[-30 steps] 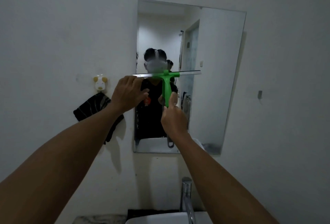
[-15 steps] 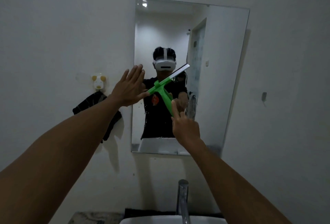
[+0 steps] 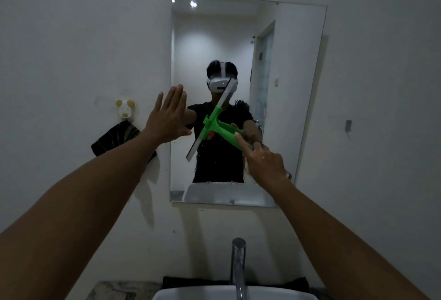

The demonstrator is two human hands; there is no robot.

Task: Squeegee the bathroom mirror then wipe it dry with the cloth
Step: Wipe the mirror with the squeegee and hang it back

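The squeegee [image 3: 216,125] is up in front of the bathroom mirror [image 3: 298,60], at about the middle of the glass. It is green with a long thin blade. The blade is tilted, with its top end up and to the right and its bottom end down and to the left. It is too hard to tell if the blade touches the glass.

The right hand [image 3: 263,161] holds the green handle at its lower right end. Its fingers [image 3: 239,139] are wrapped around the handle, and one finger lies straight along the top of it.

The left hand [image 3: 167,118] is up by the left edge of the mirror. It holds nothing. Its fingers [image 3: 177,95] are straight and point up, close side by side, with the thumb sticking out toward the squeegee. The hand is near the blade but not touching it.

The mirror hangs on a white wall [image 3: 71,37]. Left of the mirror is a little animal-shaped hook [image 3: 125,108] stuck on the wall. A dark striped cloth [image 3: 112,138] hangs under the hook, just behind the left arm.

Down at the bottom is a shiny tap [image 3: 238,266] over a white sink [image 3: 191,293]. A bit of speckled counter [image 3: 114,290] shows to the left of the sink.
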